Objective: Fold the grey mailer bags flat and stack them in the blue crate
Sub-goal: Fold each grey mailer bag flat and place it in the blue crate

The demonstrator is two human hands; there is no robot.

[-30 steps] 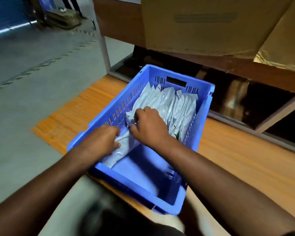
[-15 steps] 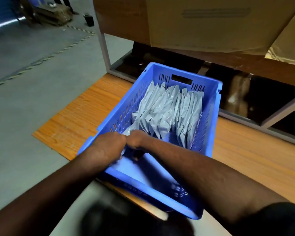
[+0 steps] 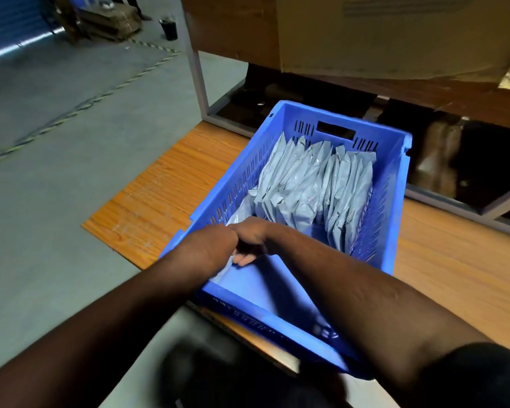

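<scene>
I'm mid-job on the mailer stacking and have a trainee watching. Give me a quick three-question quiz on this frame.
1. True or false: the stacked mailer bags stand on edge in a row at the far end of the blue crate.
2. Where do the left hand and the right hand meet? A) over the near left part of the crate B) outside the crate on the wooden board C) on the cardboard box
3. Fill in: the floor of the crate nearest the person is ____ of bags.

Key: 1 true; 2 A; 3 bare
</scene>
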